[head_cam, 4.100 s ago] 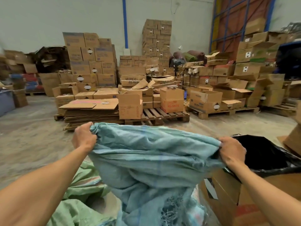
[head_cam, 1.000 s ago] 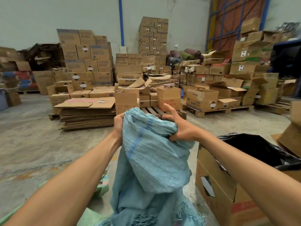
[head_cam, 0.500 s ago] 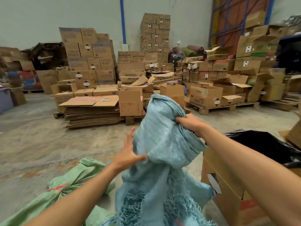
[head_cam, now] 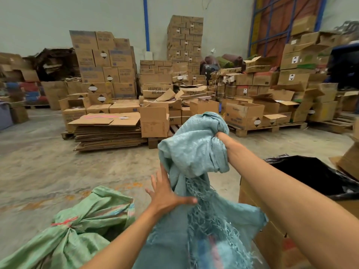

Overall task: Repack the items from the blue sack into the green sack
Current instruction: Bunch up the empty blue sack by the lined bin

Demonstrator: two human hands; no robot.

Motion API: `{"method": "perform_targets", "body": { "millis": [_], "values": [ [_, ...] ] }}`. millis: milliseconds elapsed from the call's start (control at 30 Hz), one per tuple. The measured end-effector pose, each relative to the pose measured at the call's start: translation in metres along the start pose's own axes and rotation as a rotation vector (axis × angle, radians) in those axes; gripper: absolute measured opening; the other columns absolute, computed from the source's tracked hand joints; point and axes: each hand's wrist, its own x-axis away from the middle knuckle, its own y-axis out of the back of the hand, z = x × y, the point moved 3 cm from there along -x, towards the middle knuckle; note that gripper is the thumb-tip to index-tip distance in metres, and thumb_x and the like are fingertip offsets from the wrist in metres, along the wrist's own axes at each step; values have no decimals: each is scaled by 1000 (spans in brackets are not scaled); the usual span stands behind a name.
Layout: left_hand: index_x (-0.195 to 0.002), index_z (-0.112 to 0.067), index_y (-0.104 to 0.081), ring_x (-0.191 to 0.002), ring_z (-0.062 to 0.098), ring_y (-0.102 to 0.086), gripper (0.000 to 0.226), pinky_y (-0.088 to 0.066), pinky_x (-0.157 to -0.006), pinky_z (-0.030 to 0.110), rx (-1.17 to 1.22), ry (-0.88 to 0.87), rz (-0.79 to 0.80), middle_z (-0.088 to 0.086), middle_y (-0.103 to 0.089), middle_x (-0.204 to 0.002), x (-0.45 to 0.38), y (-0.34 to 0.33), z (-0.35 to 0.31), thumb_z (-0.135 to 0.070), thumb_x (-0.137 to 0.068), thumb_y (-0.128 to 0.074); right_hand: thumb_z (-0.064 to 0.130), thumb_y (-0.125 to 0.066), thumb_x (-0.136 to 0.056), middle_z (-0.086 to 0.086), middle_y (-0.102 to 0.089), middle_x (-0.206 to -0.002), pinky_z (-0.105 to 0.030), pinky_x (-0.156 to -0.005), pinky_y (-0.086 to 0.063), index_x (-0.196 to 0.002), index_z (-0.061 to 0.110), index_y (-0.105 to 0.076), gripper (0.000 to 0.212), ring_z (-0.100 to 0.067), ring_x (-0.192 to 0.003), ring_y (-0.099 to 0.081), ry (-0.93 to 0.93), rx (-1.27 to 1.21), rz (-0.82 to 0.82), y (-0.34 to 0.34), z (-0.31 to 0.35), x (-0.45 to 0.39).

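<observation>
The blue sack [head_cam: 192, 152] stands in front of me, its woven top bunched and lifted, frayed threads hanging from it. My right hand [head_cam: 218, 135] is buried in the bunched top and grips it; only the wrist shows. My left hand [head_cam: 167, 193] lies with straight fingers against the sack's side lower down, thumb across the frayed part. The green sack [head_cam: 83, 216] lies on the floor at the lower left, tied with a red string at one end. What the blue sack holds is hidden, apart from a hint of colour low in it.
A cardboard box lined with a black bag [head_cam: 310, 177] stands close on my right. Pallets of stacked cartons [head_cam: 155, 94] and flattened cardboard [head_cam: 108, 131] fill the back. Bare concrete floor [head_cam: 58, 171] stretches to the left between me and the pallets.
My right hand has gathered the sack's top into a tight bunch and raised it. My left hand let go of the top, slid down, and now lies flat against the sack's side.
</observation>
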Motion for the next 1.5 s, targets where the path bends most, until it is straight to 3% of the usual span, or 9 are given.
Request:
{"method": "perform_targets", "body": {
  "millis": [133,233,333,600,833,900,1067,1267,1500],
  "values": [
    [-152,-33,13,-141,33,-34,148,1,-111,69,109,187,-126,-2,-45,-149,0,-29,-8,-73,-37,-72,17,-35,-106,-12,-66,-82,-38,-62,-50,-99,1,-59,30,-25,-76,-60,-20,-104,202,-32,0,33],
    [-115,-10,-60,-105,36,-64,65,-44,-95,49,273,315,-210,13,-71,-106,-1,-30,-19,-41,-58,-62,13,-32,-106,-10,-66,-57,-26,-42,-51,-83,2,-55,34,-23,-61,-61,-21,-218,233,-28,-4,42],
    [-90,-3,-66,-91,31,-67,12,-52,-71,37,750,389,-147,20,-72,-95,-7,-21,-19,-13,-88,-60,14,-30,-107,-11,-64,-66,-31,-54,-49,-81,7,-52,34,-22,-67,-57,1,-230,127,-3,-21,41],
    [-97,-10,-69,-82,28,-69,44,-58,-76,40,1512,378,-37,13,-75,-88,-16,-2,-28,-35,-103,-34,26,-62,-93,-19,-72,-81,-39,-61,-58,-85,-4,-69,32,-29,-73,-69,-339,-114,46,19,-131,18],
    [-106,-12,-69,-86,28,-71,47,-56,-74,39,1457,410,-36,12,-75,-95,-24,-6,-22,-43,-102,-34,47,-87,-61,1,-35,-109,-37,-73,-44,-125,32,-30,87,-17,-95,-40,570,920,-519,28,-127,11],
    [-118,-13,-67,-100,32,-68,49,-56,-86,47,1406,449,-118,15,-72,-110,-30,-3,-13,-48,-100,-39,34,-83,-71,4,-49,-103,-39,-76,-51,-119,37,-43,63,-18,-93,-53,701,947,-342,25,-115,13],
    [-131,-22,-58,-103,33,-69,64,-58,-79,52,1233,447,-183,13,-68,-120,-41,-8,3,-64,-82,-57,36,-47,-100,-6,-65,-126,-35,-94,-53,-130,16,-57,38,-23,-115,-63,82,236,630,0,-105,44],
    [-133,-9,-54,-99,41,-69,60,-57,-80,57,1156,438,-15,26,-69,-112,-36,-13,-6,-55,-93,-53,40,-63,-87,-9,-63,-130,-41,-103,-48,-134,11,-51,56,-28,-121,-60,-16,165,767,-10,-124,56],
    [-120,-5,-65,-103,33,-69,54,-59,-84,44,804,376,451,18,-71,-110,-23,-6,-32,-52,-94,-56,13,-86,-71,5,-73,-107,-30,-87,-57,-116,20,-65,50,-10,-101,-69,383,413,398,-20,-148,35]
  ]
}}
